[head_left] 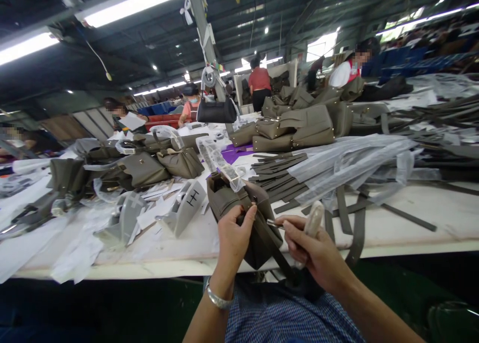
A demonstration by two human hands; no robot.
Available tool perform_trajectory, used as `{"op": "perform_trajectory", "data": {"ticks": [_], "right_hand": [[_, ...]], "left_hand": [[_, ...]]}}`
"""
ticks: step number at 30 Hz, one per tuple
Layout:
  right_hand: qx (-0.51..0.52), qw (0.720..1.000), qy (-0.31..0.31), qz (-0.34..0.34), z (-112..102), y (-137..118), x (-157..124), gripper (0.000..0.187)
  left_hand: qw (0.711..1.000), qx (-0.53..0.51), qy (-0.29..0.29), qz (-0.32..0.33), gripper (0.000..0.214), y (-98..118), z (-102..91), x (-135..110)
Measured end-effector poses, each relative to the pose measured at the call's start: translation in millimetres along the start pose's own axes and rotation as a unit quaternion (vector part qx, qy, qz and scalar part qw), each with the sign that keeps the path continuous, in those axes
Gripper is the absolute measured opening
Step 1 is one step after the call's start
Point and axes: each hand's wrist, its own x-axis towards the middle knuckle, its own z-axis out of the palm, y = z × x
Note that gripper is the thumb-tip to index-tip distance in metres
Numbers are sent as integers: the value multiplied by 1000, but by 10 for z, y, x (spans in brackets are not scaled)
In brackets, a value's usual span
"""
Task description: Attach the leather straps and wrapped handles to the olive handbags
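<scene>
An olive-brown handbag (pixel 223 195) stands tilted at the front edge of the table, with clear plastic wrap (pixel 220 166) around its handle. My left hand (pixel 235 230) is closed in a pinch on the bag's strap, close to a small dark metal fitting (pixel 255 199). The strap (pixel 275 255) runs down over the bag's side toward my lap. Just right of the bag, my right hand (pixel 312 245) is closed around a small tool with a thin metal tip (pixel 274 224) pointing at the strap. A pale, wrapped-looking handle (pixel 314 218) rises from this hand; whether it joins the tip is hidden.
Left on the table (pixel 389 233) lie more olive bags (pixel 142 171) and white shaped inserts (pixel 189 205). Cut straps (pixel 280 175) and plastic-covered strips (pixel 348 161) spread to the right. Bags (pixel 299 126) are piled behind. A black bag (pixel 216 111) hangs from a post. Several people work farther back.
</scene>
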Motion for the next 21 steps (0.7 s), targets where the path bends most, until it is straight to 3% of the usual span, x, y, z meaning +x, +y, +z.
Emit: {"op": "perform_trajectory", "data": {"ticks": [2,6,13,21], "right_hand": [[-142,988,26,-56,103,20,-23,29],[-341,921,65,-178,224,79,-13,29],[-400,886,58,-228,302,117,33,22],[-436,874,47,-208,306,161,92,17]], "left_hand": [[1000,-1,0,2,27,8,2,-4],[1000,-3,2,-1,29,15,3,-12],[1000,-5,11,-4,27,9,15,-30],[998,-6,32,-47,25,51,38,-93]]}}
